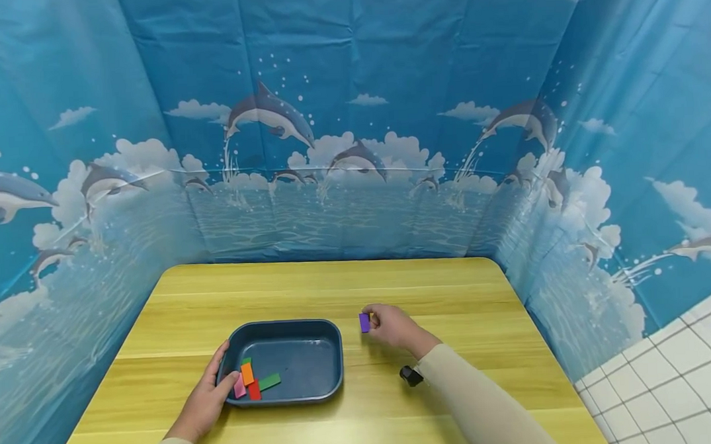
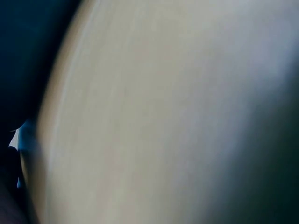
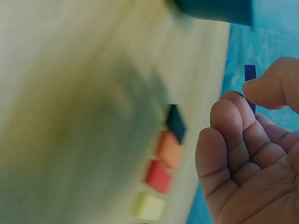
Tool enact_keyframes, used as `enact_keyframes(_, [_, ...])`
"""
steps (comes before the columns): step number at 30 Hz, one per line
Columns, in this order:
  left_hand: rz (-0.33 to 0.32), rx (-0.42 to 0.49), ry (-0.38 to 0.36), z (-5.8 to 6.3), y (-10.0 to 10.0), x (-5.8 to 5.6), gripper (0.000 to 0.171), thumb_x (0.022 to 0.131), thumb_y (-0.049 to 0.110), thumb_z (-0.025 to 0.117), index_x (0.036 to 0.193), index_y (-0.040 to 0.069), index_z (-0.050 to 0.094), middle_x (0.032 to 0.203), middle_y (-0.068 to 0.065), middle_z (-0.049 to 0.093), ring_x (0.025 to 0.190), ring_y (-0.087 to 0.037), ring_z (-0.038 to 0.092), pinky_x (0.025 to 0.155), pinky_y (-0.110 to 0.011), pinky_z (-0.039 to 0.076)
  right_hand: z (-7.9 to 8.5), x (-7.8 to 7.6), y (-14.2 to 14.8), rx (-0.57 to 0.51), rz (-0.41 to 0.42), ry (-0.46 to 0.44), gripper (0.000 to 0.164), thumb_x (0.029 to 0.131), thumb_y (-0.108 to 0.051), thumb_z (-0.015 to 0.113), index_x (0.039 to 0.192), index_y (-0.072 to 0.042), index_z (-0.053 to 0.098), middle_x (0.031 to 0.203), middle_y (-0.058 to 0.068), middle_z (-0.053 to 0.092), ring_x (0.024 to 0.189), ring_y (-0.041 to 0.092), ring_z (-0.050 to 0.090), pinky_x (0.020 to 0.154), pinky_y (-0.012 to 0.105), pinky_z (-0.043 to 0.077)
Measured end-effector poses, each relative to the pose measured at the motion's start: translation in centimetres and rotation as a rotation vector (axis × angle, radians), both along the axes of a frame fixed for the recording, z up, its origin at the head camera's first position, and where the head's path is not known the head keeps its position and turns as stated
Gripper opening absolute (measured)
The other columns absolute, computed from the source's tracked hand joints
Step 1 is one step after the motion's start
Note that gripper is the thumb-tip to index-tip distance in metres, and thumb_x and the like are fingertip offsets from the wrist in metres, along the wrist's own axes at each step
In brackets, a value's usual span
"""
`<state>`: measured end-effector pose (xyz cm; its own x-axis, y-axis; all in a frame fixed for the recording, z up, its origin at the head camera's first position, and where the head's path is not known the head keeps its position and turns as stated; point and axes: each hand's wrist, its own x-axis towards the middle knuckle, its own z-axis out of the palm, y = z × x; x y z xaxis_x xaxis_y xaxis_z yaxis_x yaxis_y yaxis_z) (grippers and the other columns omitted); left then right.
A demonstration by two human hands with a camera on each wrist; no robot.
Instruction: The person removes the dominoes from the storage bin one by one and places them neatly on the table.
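Note:
My left hand [image 1: 204, 396] holds the left side of a dark blue tray [image 1: 335, 355], thumb over the rim and fingers along the outer wall. Several flat coloured blocks lie in the tray's left part: an orange block [image 1: 247, 374], a red block [image 1: 254, 390], a pink block [image 1: 239, 386] near the thumb, and a green block [image 1: 270, 382]. To the tray's right, my right hand [image 1: 394, 327] pinches a purple block [image 1: 364, 323] between thumb and fingers. In the right wrist view that block [image 3: 250, 72] is raised off the table.
In the right wrist view, a dark block [image 3: 175, 123], an orange block [image 3: 169, 149], a red block [image 3: 159, 176] and a yellow block [image 3: 149, 206] stand in a row on the wooden table [image 1: 441, 278]. A dolphin-print curtain [image 1: 355, 215] surrounds it. The left wrist view is blurred.

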<state>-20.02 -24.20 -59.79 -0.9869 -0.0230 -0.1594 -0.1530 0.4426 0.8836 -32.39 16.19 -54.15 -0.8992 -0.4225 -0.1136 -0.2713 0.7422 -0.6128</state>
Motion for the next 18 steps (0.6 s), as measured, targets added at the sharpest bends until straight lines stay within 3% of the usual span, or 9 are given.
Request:
enact_keyframes(8, [0.000, 0.011, -0.006, -0.1, -0.1, 0.0, 0.061, 0.092, 0.051, 0.048, 0.140, 0.055, 0.010, 0.156, -0.008, 0.012, 0.139, -0.041, 0.018, 0.106, -0.066, 0.016, -2.5, 1.2, 1.1, -0.083, -0.024, -0.149, 0.050, 0.081, -0.004, 0.057, 0.131, -0.009, 0.049, 0.073, -0.001, 0.050, 0.056, 0.011, 0.043, 0.048, 0.025, 0.036])
enact_keyframes(18, [0.002, -0.001, 0.009, -0.1, 0.0, 0.1, 0.061, 0.092, 0.050, 0.047, 0.141, 0.054, 0.010, 0.156, -0.008, 0.013, 0.139, -0.041, 0.019, 0.105, -0.066, 0.017, -3.9, 1.5, 1.5, -0.045, 0.001, -0.102, 0.049, 0.076, -0.003, 0.059, 0.125, -0.005, 0.053, 0.076, -0.002, 0.055, 0.057, 0.010, 0.048, 0.048, 0.023, 0.041])
